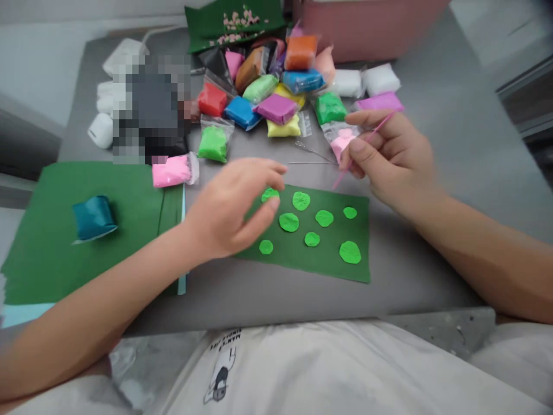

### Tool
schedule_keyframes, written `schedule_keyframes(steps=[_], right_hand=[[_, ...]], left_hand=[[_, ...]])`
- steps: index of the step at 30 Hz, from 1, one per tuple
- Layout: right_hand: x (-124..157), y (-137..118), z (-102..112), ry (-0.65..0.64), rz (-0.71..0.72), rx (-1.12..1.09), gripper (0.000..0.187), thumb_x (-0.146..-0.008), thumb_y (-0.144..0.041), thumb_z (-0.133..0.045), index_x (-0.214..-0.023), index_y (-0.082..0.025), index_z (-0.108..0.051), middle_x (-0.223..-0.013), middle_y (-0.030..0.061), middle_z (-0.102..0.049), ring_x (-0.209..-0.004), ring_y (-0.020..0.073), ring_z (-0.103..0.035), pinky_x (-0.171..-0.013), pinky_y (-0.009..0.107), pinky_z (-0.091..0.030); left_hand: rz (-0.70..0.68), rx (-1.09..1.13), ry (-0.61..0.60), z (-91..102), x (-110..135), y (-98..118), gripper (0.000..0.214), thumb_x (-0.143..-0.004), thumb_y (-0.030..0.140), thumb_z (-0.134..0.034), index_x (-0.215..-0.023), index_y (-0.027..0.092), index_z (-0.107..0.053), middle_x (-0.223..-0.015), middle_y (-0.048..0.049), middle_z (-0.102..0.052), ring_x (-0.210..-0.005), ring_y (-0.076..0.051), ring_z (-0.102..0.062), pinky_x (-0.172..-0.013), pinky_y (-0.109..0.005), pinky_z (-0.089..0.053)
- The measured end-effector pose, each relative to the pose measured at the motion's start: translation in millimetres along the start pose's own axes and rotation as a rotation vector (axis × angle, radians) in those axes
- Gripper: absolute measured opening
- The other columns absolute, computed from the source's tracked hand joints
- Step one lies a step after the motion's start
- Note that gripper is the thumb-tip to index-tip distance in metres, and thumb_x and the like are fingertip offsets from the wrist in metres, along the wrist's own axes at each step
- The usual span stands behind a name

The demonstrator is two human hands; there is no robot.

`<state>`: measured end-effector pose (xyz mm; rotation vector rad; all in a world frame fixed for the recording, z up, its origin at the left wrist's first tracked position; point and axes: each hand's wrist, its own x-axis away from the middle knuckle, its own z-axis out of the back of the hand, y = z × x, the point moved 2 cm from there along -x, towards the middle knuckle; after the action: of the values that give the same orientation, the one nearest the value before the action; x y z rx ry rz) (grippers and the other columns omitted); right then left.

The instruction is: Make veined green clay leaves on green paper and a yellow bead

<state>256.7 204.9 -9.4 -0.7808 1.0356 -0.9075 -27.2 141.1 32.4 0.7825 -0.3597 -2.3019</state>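
Observation:
My right hand (389, 153) pinches a thin pink stick (341, 177) between thumb and fingers, its lower tip just above the far edge of a dark green sheet (328, 262). Over the left part of that sheet hovers my left hand (242, 207), fingers bent, thumb apart, nothing visible in it. Flat bright green clay discs (289, 222) of different sizes lie across the sheet; one is partly hidden by my left hand. A small bag with pink clay (343, 143) lies right beside my right fingers.
Bags of coloured clay (276, 109) heap up at the back, before a pink box (371, 29). Thin metal tools (311, 162) lie behind the sheet. At left are green paper (38, 230) with a teal packet (94, 218), a pink clay bag (171, 171) and a white earbud case (101, 130).

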Motion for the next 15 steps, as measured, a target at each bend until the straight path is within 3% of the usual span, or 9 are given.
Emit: schedule_keyframes(steps=[2, 3, 6, 8, 11, 13, 15], right_hand=[[-0.3, -7.2, 10.9, -0.049, 0.051, 0.272, 0.037, -0.105, -0.059, -0.066, -0.123, -0.027, -0.074, -0.065, -0.0004, -0.067, -0.056, 0.0169, -0.058, -0.058, 0.035, -0.043], [-0.1, -9.8, 15.8, -0.075, 0.071, 0.423, 0.033, -0.108, -0.052, -0.061, -0.122, -0.026, -0.076, -0.067, 0.0014, -0.069, -0.059, 0.0177, -0.060, -0.061, 0.035, -0.043], [0.8, -10.9, 26.1, -0.218, 0.120, 0.811, 0.028, -0.107, -0.035, -0.053, -0.114, -0.025, -0.077, -0.079, 0.0068, -0.076, -0.065, 0.0226, -0.062, -0.063, 0.037, -0.039], [1.3, -9.1, 29.4, -0.306, 0.134, 0.926, 0.026, -0.105, -0.030, -0.050, -0.111, -0.027, -0.075, -0.086, 0.0086, -0.078, -0.067, 0.0264, -0.064, -0.060, 0.037, -0.037], [1.5, -11.2, 29.5, -0.342, 0.134, 0.992, 0.020, -0.103, -0.028, -0.053, -0.106, -0.026, -0.073, -0.091, 0.0116, -0.078, -0.078, 0.0322, -0.069, -0.061, 0.040, -0.040], [1.2, -17.4, 26.5, -0.309, 0.150, 1.008, 0.018, -0.102, -0.029, -0.057, -0.103, -0.023, -0.074, -0.097, 0.0152, -0.078, -0.089, 0.0364, -0.072, -0.066, 0.044, -0.046], [0.8, -24.4, 21.1, -0.260, 0.171, 0.975, 0.019, -0.102, -0.030, -0.059, -0.104, -0.021, -0.075, -0.102, 0.0174, -0.078, -0.098, 0.0383, -0.073, -0.074, 0.046, -0.050]], left_hand=[[0.160, -0.151, 0.059, 36.7, -6.6, -11.8, 0.023, -0.112, 0.038, -0.049, -0.118, 0.023, -0.066, -0.125, -0.0045, -0.080, -0.120, -0.024, -0.074, -0.111, -0.046, -0.057], [0.328, -0.258, 0.048, 56.6, -7.2, -24.2, 0.032, -0.111, 0.049, -0.052, -0.121, 0.024, -0.068, -0.125, -0.0024, -0.079, -0.118, -0.025, -0.072, -0.114, -0.048, -0.056], [0.869, -0.584, 0.018, 115.6, 7.7, -78.8, 0.060, -0.104, 0.075, -0.048, -0.132, 0.026, -0.066, -0.136, -0.0014, -0.073, -0.129, -0.033, -0.066, -0.123, -0.062, -0.049], [1.116, -0.660, -0.077, 143.1, 27.3, -120.1, 0.080, -0.092, 0.092, -0.047, -0.136, 0.026, -0.059, -0.136, -0.0009, -0.070, -0.137, -0.039, -0.061, -0.121, -0.072, -0.049], [1.203, -0.618, -0.192, 160.0, 54.4, -167.5, 0.112, -0.055, 0.111, -0.058, -0.124, 0.023, -0.055, -0.115, -0.0030, -0.067, -0.130, -0.045, -0.062, -0.110, -0.081, -0.053], [1.152, -0.585, -0.215, 158.8, 65.2, -182.1, 0.113, -0.048, 0.113, -0.059, -0.119, 0.025, -0.056, -0.101, 0.0011, -0.063, -0.120, -0.036, -0.067, -0.106, -0.070, -0.061], [1.096, -0.595, -0.189, 153.3, 70.8, -184.7, 0.108, -0.052, 0.114, -0.052, -0.115, 0.027, -0.056, -0.089, 0.0047, -0.057, -0.110, -0.026, -0.068, -0.103, -0.061, -0.064]])
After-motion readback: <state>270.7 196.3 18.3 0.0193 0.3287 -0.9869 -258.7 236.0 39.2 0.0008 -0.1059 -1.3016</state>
